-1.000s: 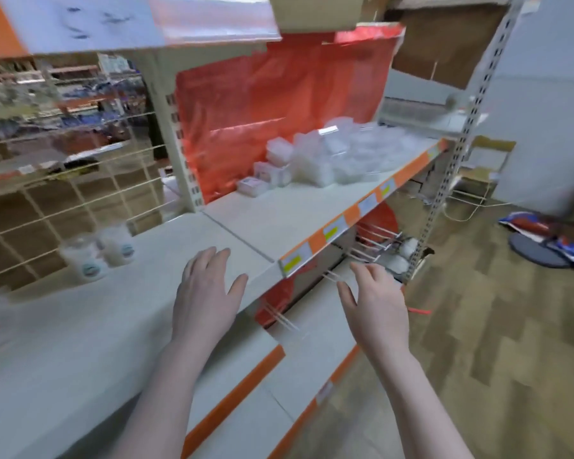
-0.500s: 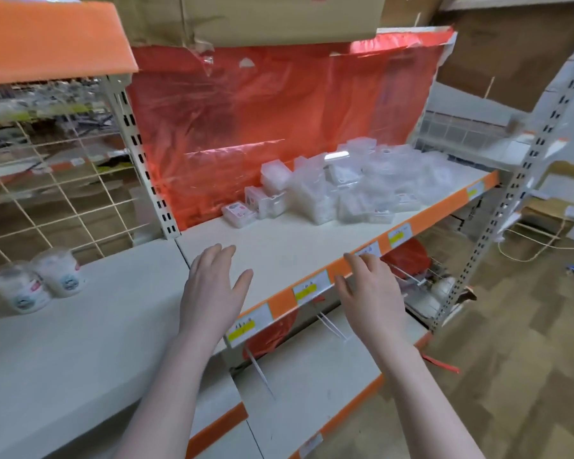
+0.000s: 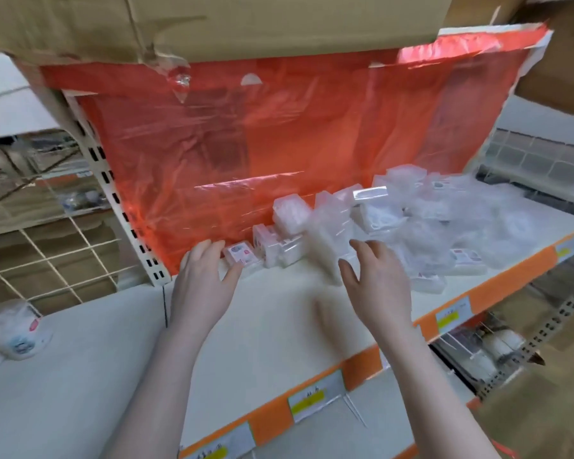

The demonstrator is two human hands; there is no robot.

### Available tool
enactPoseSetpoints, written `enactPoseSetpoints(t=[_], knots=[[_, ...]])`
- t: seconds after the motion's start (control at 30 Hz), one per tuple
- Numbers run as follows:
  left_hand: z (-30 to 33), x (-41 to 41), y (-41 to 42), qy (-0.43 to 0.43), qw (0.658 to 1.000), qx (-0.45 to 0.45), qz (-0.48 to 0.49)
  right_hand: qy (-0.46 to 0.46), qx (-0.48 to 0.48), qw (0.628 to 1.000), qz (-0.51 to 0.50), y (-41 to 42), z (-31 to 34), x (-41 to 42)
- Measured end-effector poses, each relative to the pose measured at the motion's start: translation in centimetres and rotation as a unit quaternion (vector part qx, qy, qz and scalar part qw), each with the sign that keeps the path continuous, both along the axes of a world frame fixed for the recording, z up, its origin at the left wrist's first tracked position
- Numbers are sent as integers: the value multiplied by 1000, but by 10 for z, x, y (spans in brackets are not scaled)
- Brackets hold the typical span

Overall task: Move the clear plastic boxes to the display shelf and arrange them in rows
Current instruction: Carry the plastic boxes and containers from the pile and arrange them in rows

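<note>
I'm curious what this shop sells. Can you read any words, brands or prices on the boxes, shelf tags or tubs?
None can be read.
Price tags on the display shelf edge: yellow patches, print blurred.
Clear plastic boxes: red and blue stickers, too small.
Tubs at left: coloured labels, blurred.
Cardboard box above: no print visible.

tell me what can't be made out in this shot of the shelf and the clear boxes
- Head view: the pile of clear plastic boxes is blurred, so no count is possible.
- Labels on the flat box by the left hand are too small to read.
- Whether the right hand touches a box: motion blur hides it.
- Price tags: print unreadable.
- Cardboard carton: cut off by the top edge.
</note>
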State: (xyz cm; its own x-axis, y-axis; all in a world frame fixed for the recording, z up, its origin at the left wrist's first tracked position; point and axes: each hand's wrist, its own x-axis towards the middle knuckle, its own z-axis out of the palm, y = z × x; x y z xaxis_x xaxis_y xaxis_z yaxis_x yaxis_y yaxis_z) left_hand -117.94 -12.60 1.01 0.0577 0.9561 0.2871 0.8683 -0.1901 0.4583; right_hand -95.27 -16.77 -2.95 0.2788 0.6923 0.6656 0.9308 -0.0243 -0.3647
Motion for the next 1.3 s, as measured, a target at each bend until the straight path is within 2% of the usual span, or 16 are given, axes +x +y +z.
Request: enactPoseSetpoints(t=[0.27,0.4,0.47,0.6,0.73,0.87,0.97,1.13,1.3], knots=[[-8,0,12,-13,993,9,116,-11,-13,991,134,80,26,-1],[-14,7,5,-25,985,6,168,-61,-3,982,177,110,29,-3],[-16,12,2,-25,982,4,189,-79,-50,979,184,126,33,-4],[-19,20,-3,-30,976,-2,218,-129,-158,968,142,145,37,-10],[-24,23,-6,-25,974,-11,227,-154,-155,971,98,157,31,-16],[-26,20,-5,-21,973,-12,231,-214,-200,956,26,166,33,-21],[-28,16,-5,-23,972,-16,233,-201,-237,948,74,173,35,-20],[-35,13,0,-31,973,-27,226,-182,-260,943,95,162,44,-14],[-42,13,4,-37,977,-31,206,-56,-288,940,176,152,51,-6]])
